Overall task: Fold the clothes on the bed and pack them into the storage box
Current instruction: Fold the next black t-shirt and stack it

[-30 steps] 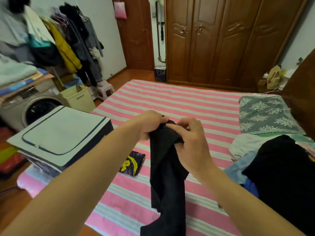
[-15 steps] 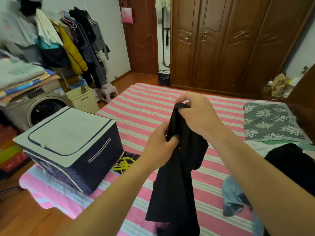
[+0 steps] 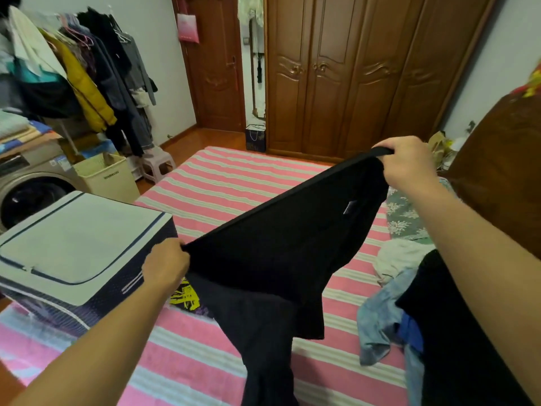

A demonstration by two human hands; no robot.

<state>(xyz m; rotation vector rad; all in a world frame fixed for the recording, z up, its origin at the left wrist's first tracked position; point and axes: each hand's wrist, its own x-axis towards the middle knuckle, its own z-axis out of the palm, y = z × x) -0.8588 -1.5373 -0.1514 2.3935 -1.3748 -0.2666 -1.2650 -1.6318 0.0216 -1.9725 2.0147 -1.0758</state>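
Stretching a black garment [image 3: 287, 247] between both hands, the person holds it in the air above the striped bed [image 3: 222, 183], probably to find its edges and shape before laying it flat to fold. The left hand [image 3: 165, 266] pinches one end of the band low and close to the body, while the right hand [image 3: 408, 162] grips the other end higher and farther out, so the edge runs taut and slanted and the rest hangs down. Just beside the left hand, the storage box [image 3: 76, 244] sits on the bed with its lid closed, so it appears nothing can go in yet. A pile of unfolded clothes [image 3: 409, 303] waits at the right, within reach.
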